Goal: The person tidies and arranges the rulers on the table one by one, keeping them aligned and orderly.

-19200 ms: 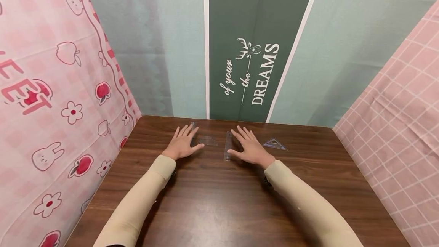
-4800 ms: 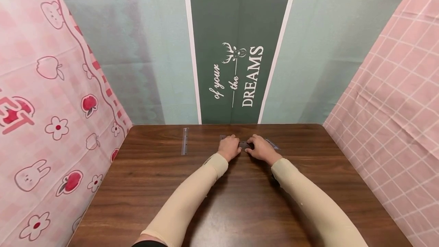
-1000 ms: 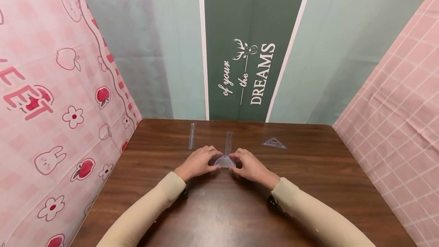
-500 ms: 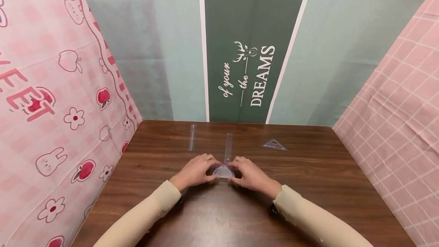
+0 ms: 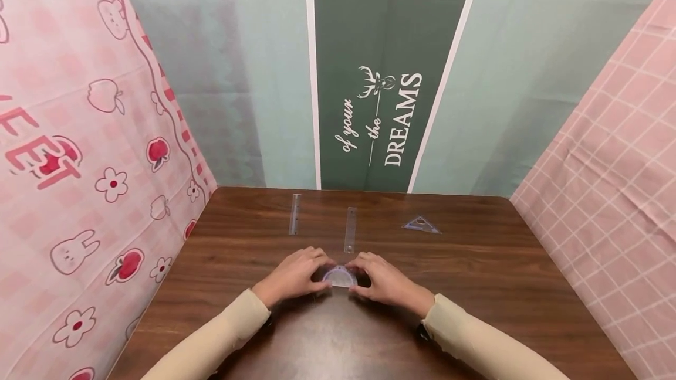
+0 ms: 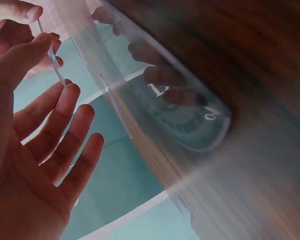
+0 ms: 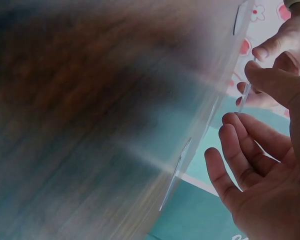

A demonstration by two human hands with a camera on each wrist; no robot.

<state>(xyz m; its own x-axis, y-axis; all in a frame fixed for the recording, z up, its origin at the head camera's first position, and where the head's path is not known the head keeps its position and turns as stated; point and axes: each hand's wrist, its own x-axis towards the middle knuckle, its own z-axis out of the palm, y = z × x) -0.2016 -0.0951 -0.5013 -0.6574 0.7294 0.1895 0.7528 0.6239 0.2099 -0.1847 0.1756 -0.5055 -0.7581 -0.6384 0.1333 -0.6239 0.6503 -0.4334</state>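
Note:
A clear protractor with a bluish arc is held between both hands in the head view, its straight edge toward the person. My left hand pinches its left end between thumb and fingers, and my right hand pinches the right end. Seen edge-on in the left wrist view, the protractor is a thin strip off the table, between thumb and fingertips. The right wrist view also shows the protractor edge-on. Beyond the hands lies a clear ruler, pointing away from the person.
A second clear ruler lies farther back to the left. A clear set square with bluish markings lies at the back right. The brown wooden table is bordered by hanging cloths at the back and both sides.
Both hands, spread on the table at first, later took hold of the protractor. Over the last second they have drawn it toward the person, away from the middle ruler, which is now fully uncovered.

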